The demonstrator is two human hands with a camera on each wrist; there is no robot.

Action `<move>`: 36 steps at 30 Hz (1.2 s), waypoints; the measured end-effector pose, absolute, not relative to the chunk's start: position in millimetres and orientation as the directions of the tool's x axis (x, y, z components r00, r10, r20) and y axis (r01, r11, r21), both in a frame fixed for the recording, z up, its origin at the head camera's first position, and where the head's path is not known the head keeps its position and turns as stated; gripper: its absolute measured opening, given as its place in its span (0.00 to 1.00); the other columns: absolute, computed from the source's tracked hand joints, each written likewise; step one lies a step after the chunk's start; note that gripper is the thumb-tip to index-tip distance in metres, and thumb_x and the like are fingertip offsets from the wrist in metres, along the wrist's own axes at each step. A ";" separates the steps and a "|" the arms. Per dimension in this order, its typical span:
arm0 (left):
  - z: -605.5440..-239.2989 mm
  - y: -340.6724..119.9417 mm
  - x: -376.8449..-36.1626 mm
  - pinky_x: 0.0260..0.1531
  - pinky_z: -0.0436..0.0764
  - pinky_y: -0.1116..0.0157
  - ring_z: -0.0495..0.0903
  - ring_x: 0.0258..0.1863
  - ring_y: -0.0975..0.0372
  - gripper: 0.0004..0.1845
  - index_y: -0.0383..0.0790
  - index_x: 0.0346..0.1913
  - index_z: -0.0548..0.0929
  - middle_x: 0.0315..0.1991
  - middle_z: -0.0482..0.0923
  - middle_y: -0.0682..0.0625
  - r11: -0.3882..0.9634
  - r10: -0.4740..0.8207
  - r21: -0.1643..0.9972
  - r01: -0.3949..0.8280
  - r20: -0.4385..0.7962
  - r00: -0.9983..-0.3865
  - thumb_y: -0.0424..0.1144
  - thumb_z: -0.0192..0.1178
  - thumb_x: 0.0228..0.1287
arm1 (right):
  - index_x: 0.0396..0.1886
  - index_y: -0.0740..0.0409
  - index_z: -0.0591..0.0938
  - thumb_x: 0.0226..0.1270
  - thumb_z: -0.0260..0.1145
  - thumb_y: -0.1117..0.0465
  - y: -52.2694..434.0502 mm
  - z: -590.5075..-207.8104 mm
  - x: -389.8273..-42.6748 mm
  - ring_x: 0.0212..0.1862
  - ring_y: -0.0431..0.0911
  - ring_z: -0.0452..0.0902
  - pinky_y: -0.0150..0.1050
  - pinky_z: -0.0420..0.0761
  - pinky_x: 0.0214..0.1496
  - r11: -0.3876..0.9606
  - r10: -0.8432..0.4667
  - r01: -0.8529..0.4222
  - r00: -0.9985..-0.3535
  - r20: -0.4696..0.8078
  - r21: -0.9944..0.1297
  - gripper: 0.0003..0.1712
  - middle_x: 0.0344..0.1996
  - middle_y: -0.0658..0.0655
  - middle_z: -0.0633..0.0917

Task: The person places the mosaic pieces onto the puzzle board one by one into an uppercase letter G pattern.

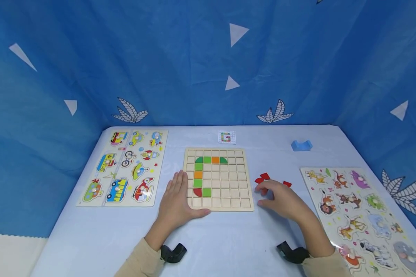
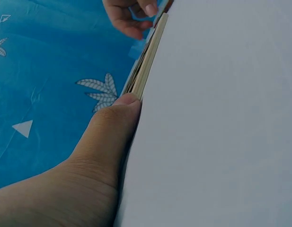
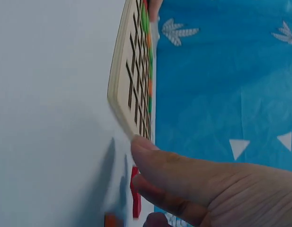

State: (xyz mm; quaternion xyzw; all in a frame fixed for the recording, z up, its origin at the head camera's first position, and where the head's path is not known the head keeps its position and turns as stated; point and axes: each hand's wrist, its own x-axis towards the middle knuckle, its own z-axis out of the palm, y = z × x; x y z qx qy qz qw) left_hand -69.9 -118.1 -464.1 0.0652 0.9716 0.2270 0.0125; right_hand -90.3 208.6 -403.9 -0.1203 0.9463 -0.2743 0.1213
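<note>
Right hand (image 1: 280,198) is seen lower right of centre in the head view, fingers curled over the small red wooden tiles (image 1: 263,179) on the pale blue tablecloth (image 1: 228,242). In the right wrist view, one red tile (image 3: 135,191) sits just under the fingertips; whether it is actually pinched cannot be told.

Left hand (image 1: 176,202) is laid flat, fingers straight, pressing the lower left corner of the square wooden grid board (image 1: 228,200); nothing is grasped.

The board lies just left of the right hand, near but apart. Green, orange and red tiles (image 1: 198,175) fill its upper left cells, running along the top and down one column; the open cells lie up and left from the right hand, which is the nearer one to the loose tiles.
</note>
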 end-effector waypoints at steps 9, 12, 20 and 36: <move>-462.1 -119.3 -70.9 0.79 0.46 0.49 0.39 0.81 0.51 0.76 0.36 0.79 0.44 0.82 0.40 0.44 0.894 0.132 0.431 0.121 0.003 -0.991 0.81 0.63 0.36 | 0.50 0.49 0.85 0.51 0.79 0.62 242.7 -409.2 -82.6 0.44 0.46 0.74 0.50 0.81 0.49 0.877 -0.212 -0.084 -0.951 -0.225 -0.473 0.24 0.39 0.49 0.82; -461.8 -119.1 -70.9 0.79 0.46 0.49 0.39 0.81 0.51 0.75 0.36 0.79 0.44 0.82 0.40 0.44 0.894 0.132 0.433 0.119 0.002 -0.991 0.81 0.64 0.36 | 0.47 0.49 0.85 0.50 0.80 0.62 246.4 -409.8 -81.2 0.45 0.47 0.75 0.52 0.82 0.50 0.886 -0.188 -0.064 -0.955 -0.230 -0.459 0.22 0.40 0.50 0.83; -459.4 -118.4 -70.1 0.79 0.46 0.48 0.40 0.81 0.50 0.75 0.35 0.79 0.45 0.82 0.41 0.43 0.892 0.129 0.435 0.120 0.008 -0.992 0.79 0.65 0.37 | 0.39 0.47 0.81 0.53 0.78 0.62 245.6 -414.4 -83.2 0.41 0.46 0.73 0.40 0.77 0.42 0.861 -0.194 -0.057 -0.955 -0.223 -0.506 0.16 0.34 0.49 0.80; -463.5 -117.6 -69.1 0.78 0.49 0.48 0.42 0.81 0.50 0.74 0.34 0.79 0.48 0.81 0.43 0.42 0.888 0.126 0.441 0.131 0.041 -0.991 0.79 0.66 0.36 | 0.40 0.47 0.82 0.59 0.75 0.61 198.6 -419.6 -104.2 0.38 0.44 0.73 0.31 0.74 0.37 0.730 -0.236 -0.122 -0.968 -0.081 -0.673 0.12 0.36 0.48 0.83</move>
